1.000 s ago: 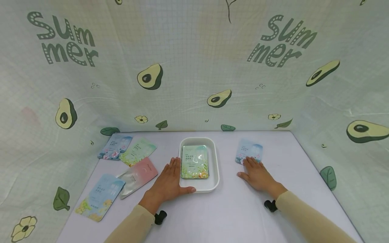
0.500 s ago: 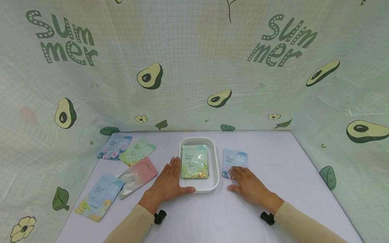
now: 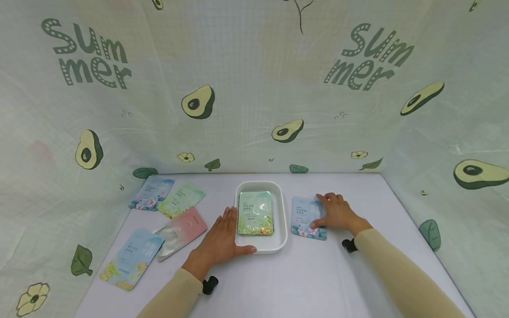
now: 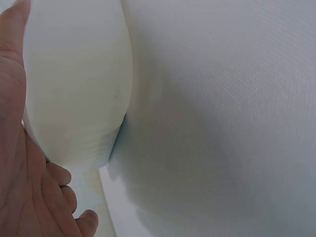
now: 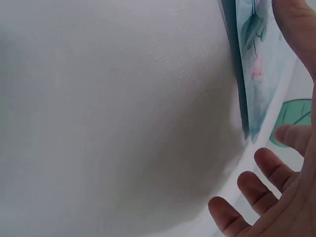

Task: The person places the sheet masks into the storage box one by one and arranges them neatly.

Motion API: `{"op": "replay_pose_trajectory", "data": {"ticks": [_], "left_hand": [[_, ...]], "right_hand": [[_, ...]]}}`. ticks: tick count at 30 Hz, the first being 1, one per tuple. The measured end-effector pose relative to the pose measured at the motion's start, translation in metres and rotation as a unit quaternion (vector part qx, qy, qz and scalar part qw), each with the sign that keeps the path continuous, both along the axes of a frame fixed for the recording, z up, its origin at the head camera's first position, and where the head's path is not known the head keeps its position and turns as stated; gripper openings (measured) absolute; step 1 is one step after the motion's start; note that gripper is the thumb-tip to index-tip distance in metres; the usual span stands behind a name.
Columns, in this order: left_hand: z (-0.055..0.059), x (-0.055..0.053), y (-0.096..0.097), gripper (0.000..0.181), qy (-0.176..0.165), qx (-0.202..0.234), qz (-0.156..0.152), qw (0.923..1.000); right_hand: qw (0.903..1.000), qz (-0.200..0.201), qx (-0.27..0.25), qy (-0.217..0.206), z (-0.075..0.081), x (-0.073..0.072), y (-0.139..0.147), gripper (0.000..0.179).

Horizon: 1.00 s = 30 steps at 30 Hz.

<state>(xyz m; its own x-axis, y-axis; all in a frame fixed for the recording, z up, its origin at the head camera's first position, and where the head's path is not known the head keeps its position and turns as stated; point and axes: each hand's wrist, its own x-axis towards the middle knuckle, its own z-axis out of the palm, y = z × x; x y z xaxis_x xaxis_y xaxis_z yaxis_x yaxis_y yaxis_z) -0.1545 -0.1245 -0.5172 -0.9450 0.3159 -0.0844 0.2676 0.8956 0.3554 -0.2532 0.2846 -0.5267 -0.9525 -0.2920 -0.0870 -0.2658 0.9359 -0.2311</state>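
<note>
My left hand [image 3: 219, 238] lies with straight fingers along the left wall of a white tray [image 3: 282, 221], its thumb at the front left corner. Inside the tray, a green sheet mask packet [image 3: 256, 212] lies face up, seemingly atop a stack. Just right of the tray is a blue sheet mask packet [image 3: 305, 216] with pink flowers. My right hand [image 3: 337, 214] spans its right side, thumb on its face and index finger near the top corner. The right wrist view shows the thumb against the blue packet [image 5: 259, 64], with the other fingers spread and bent beyond its end.
Several packets lie on the left of the white table: a blue floral one [image 3: 152, 193], a green one [image 3: 181, 200], a pink and silver one [image 3: 182, 232] and a light blue one [image 3: 132, 258]. Patterned cloth [image 3: 246, 79] hangs at the back and sides.
The blue packet has slid left and toward me, up beside the tray. My right hand has gone from fingertips flat on it to spanning its right side. The left hand stays put.
</note>
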Motion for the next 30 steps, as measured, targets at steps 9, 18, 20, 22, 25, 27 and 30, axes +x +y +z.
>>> {"op": "replay_pose_trajectory", "data": {"ticks": [9, 18, 20, 22, 25, 27, 30], "left_hand": [[0.000, 0.000, 0.000, 0.139, -0.004, 0.003, 0.003, 1.0000], [-0.001, 0.001, -0.001, 0.139, -0.002, -0.003, -0.002, 1.0000], [-0.001, 0.001, -0.001, 0.140, -0.002, -0.004, -0.002, 1.0000], [-0.001, 0.000, -0.001, 0.140, -0.002, -0.004, -0.003, 1.0000], [-0.001, 0.000, -0.001, 0.139, -0.001, -0.005, -0.003, 1.0000], [-0.001, 0.000, -0.001, 0.139, 0.001, -0.005, -0.004, 1.0000], [-0.002, -0.001, -0.001, 0.139, 0.002, -0.007, -0.004, 1.0000]], "right_hand": [[0.9998, 0.001, -0.018, 0.001, -0.001, -0.001, -0.004, 0.114], [0.9982, 0.005, -0.033, 0.049, -0.003, 0.005, -0.004, 0.111], [0.9974, 0.001, -0.041, 0.058, -0.002, 0.008, -0.004, 0.108], [0.9964, -0.002, -0.051, 0.067, -0.002, 0.012, -0.005, 0.103], [0.9945, -0.004, -0.068, 0.079, 0.000, 0.018, -0.005, 0.095], [0.9922, -0.003, -0.080, 0.096, 0.000, 0.022, -0.005, 0.088], [0.9886, -0.016, -0.105, 0.107, 0.003, 0.025, -0.005, 0.080]]}}
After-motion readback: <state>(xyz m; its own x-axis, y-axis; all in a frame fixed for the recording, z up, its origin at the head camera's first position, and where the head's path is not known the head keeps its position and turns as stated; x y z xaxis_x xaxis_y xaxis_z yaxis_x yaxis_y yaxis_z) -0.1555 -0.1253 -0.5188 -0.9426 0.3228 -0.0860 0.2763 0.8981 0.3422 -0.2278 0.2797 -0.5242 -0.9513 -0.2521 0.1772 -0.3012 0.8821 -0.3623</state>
